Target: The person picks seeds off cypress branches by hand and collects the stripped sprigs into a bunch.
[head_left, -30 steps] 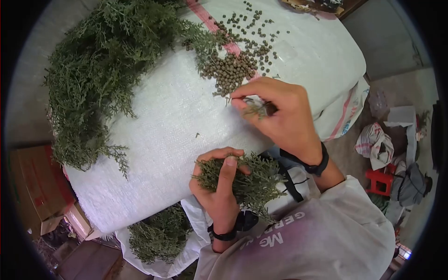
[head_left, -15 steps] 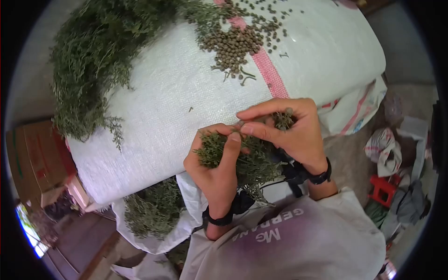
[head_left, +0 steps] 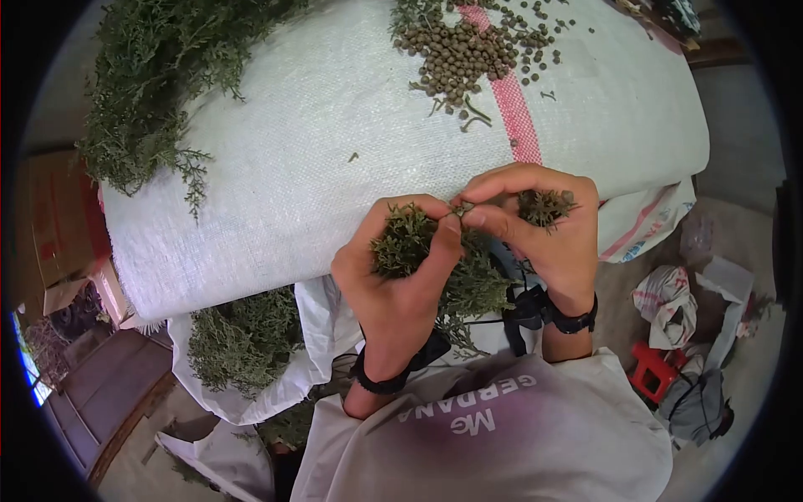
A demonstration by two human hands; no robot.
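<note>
My left hand (head_left: 397, 297) is closed around a green conifer sprig (head_left: 403, 244), its thumb and forefinger pinched together. More foliage (head_left: 475, 289) hangs below and behind its fingers. My right hand (head_left: 562, 243) has thumb and forefinger pinched at a small greenish bit (head_left: 462, 209), touching the left fingertips. A second small sprig (head_left: 545, 207) shows inside the curl of the right hand. Beyond both hands, a pile of round brown seed cones (head_left: 460, 63) lies on a white woven sack (head_left: 301, 159) with a red stripe.
A heap of conifer branches (head_left: 159, 75) covers the sack's far left. Below its near edge, an open white bag (head_left: 318, 335) holds more branches. A cardboard box (head_left: 54, 222) stands at left. On the right floor are a red plastic object (head_left: 652, 372) and a crumpled bag (head_left: 667, 305).
The view has shifted, so the sack and cones sit further right and higher. My hands have drawn their fingertips together in a pinch at the sprig.
</note>
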